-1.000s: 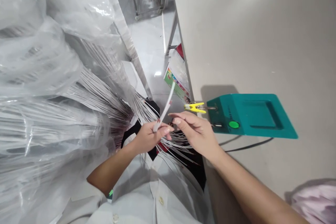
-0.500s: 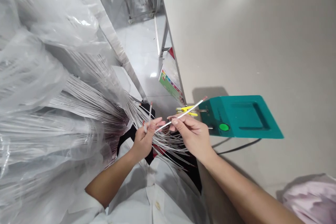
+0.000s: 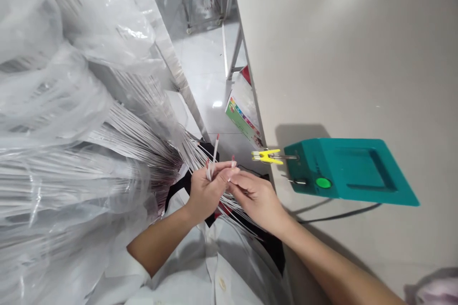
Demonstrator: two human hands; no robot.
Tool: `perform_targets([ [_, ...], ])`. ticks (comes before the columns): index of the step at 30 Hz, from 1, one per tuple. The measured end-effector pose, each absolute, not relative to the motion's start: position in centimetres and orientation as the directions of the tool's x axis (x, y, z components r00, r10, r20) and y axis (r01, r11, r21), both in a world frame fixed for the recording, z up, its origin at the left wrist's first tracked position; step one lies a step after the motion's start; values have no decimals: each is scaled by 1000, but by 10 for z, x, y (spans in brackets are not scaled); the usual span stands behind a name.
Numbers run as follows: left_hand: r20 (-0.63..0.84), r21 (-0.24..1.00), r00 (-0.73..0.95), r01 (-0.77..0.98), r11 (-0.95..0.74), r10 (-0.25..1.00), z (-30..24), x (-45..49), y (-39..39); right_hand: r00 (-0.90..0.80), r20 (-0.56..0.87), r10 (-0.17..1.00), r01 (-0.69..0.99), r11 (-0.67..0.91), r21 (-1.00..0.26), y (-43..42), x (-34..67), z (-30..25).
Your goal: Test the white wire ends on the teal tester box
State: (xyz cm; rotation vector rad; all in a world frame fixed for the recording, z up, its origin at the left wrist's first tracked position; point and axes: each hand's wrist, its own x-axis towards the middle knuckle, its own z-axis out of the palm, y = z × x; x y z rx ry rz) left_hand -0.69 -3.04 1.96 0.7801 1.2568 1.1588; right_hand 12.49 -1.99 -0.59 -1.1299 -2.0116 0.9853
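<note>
White cables with reddish tips run across my lap. My left hand (image 3: 207, 193) is closed around a white cable (image 3: 215, 150) whose reddish end sticks up past the fingers, with another short end beside it. My right hand (image 3: 259, 200) meets the left at the fingertips, pinching a white cable whose tip (image 3: 233, 159) shows just above. Most of that cable is hidden by the fingers. Right of the hands, a teal device (image 3: 358, 167) with a green button (image 3: 324, 183) sits on the table, and a yellow clip (image 3: 267, 156) is on its metal prong.
Bundles of white cables (image 3: 136, 133) under clear plastic (image 3: 64, 90) fill the left side. The table (image 3: 339, 66) spans the right, with a black cord (image 3: 343, 213) by the device. A printed box (image 3: 243, 119) stands below the table edge, near a metal-framed rack (image 3: 189, 5).
The cable that pointed up right from my right hand now shows only a short tip between both hands. My hands have drawn together. The view has shifted slightly.
</note>
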Motion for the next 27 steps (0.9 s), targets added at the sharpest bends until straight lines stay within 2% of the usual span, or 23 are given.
perform_targets([
  [4, -357, 902, -146, -310, 300, 923, 19, -4, -29, -506, 207, 837, 396, 439, -807, -21, 128, -4],
  [7, -367, 895, -181, -337, 293, 913, 18, -4, -30, -364, 315, 876, 346, 441, -828, -21, 131, 3],
  [10, -342, 919, -177, -265, 290, 923, 17, -5, -32, -162, 331, 930, 330, 367, -870, -18, 133, 9],
  [12, -322, 934, -153, -212, 287, 934, 16, -5, -34, -118, 281, 953, 297, 304, -905, -17, 133, 10],
  [15, -308, 947, -108, -130, 293, 945, 12, -4, -39, -134, 221, 966, 212, 246, -946, -16, 133, 9],
  [18, -297, 955, -82, -20, 296, 951, 9, -6, -42, -165, 234, 958, 194, 264, -945, -17, 133, 8],
  [22, -228, 963, -91, 124, 238, 969, 7, -11, -42, -189, 265, 946, 295, 312, -903, -20, 132, 5],
  [27, -202, 957, -98, 194, 218, 975, 7, -11, -42, -144, 224, 964, 380, 262, -887, -22, 128, 1],
])
